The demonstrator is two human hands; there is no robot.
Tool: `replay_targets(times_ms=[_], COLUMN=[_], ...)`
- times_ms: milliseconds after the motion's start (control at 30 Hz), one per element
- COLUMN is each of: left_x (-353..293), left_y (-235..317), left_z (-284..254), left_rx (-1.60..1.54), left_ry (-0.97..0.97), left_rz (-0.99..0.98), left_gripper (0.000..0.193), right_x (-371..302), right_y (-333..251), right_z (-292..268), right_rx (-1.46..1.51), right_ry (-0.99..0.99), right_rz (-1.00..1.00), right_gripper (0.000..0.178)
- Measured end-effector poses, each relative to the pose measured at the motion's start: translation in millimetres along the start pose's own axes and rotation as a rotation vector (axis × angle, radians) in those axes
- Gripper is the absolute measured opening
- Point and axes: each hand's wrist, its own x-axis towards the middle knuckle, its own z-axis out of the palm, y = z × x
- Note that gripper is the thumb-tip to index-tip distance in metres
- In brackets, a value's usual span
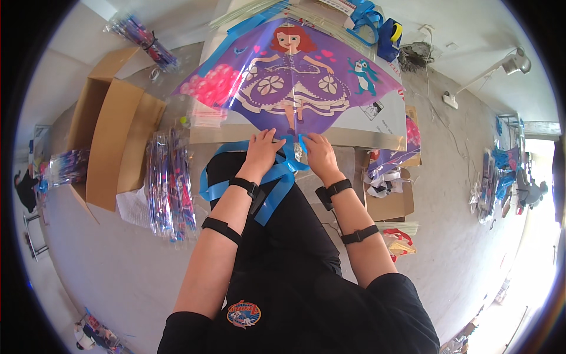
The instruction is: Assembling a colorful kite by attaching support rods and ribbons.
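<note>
Some fastening work, we judged, was in progress. Our left hand (pixel 263 152) rested at the six-o'clock tip of the kite (pixel 292 76), its pinch unclear; blue ribbon (pixel 273 199) hung toward seven; the kite spread at twelve from our grip; our right hand (pixel 320 154) pinched ribbon. Next move probably needed steadiness.

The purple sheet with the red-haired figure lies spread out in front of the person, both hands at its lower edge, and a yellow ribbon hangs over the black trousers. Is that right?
Not quite: the ribbon over the black trousers is blue, not yellow, as the head view shows. The left hand and right hand are indeed at the lower edge of the purple sheet.
</note>
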Motion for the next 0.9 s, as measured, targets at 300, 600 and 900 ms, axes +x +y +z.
replay_targets(times_ms=[300,600,900], left_x=[-0.2,0.4,0.1], left_y=[-0.9,0.2,0.1], left_z=[1.8,1.0,0.6], left_rx=[-0.019,-0.007,-0.046], left_ry=[0.062,0.067,0.063], left_rz=[0.019,0.020,-0.003], left_gripper=[0.034,0.035,0.035], right_x=[-5.3,-3.8,-4.2], right_y=[-0.7,-8.7,-10.9], right_z=[1.0,6.5,10.6], right_rx=[-0.081,-0.200,-0.220], right_ry=[-0.020,-0.053,-0.046], right_rz=[-0.123,-0.116,-0.090], right_gripper=[0.032,0.037,0.037])
